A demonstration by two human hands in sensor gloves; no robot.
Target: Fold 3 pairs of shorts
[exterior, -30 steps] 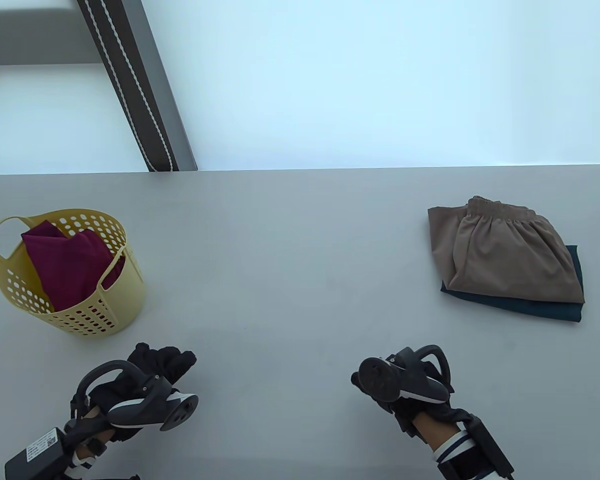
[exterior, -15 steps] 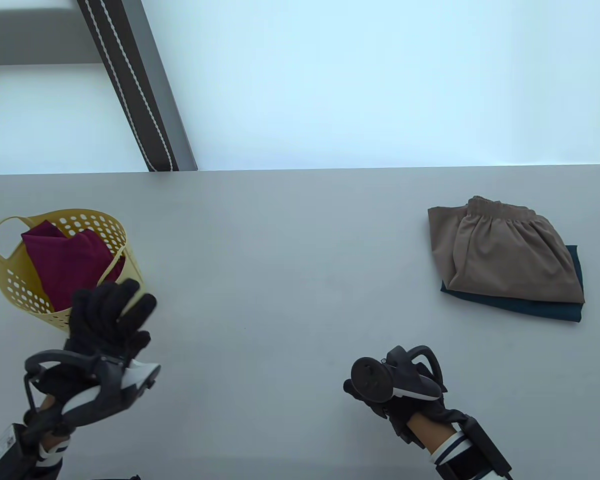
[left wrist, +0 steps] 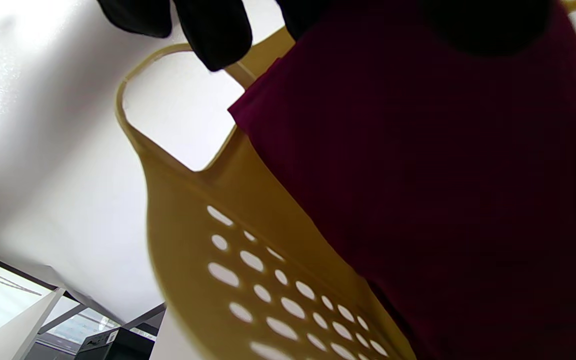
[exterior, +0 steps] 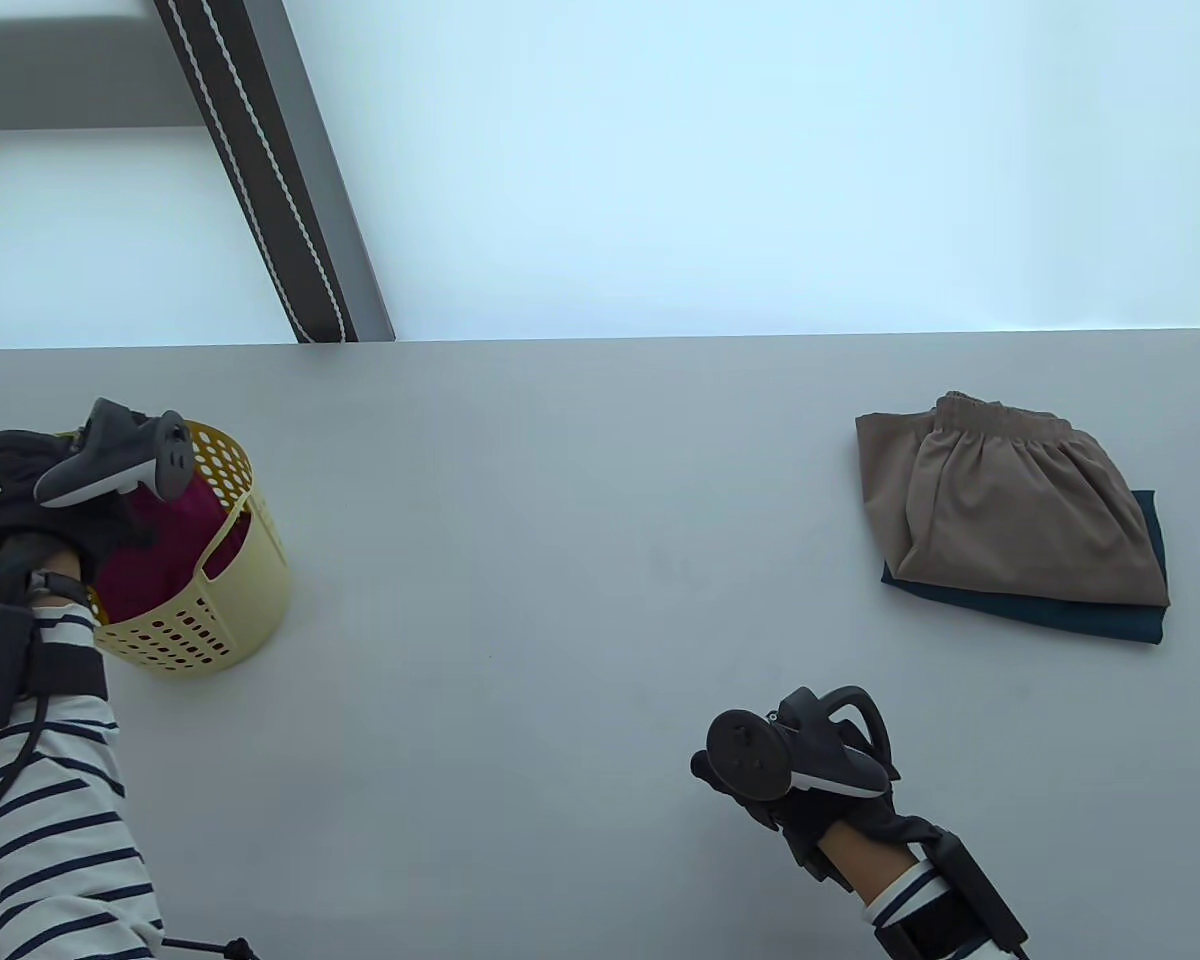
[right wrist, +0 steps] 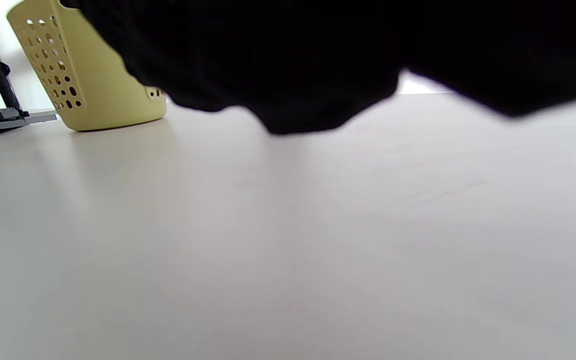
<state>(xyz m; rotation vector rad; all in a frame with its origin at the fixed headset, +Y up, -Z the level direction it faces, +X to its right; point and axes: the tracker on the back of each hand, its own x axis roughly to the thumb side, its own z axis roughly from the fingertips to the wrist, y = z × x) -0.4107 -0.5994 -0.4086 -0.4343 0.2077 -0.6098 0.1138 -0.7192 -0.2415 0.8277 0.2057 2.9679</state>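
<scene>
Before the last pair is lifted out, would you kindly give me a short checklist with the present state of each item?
1. Left hand over the basket: ok.
2. Left hand's grip on the maroon shorts: cannot tell.
3. Bare table in the middle for folding: ok.
4. Tan shorts folded on the teal shorts, out of the way: ok.
5. Right hand holds nothing: ok.

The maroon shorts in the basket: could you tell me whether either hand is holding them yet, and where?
It cannot be told. The left hand is down over the maroon shorts in the yellow basket, its grip hidden. The right hand holds nothing.
</scene>
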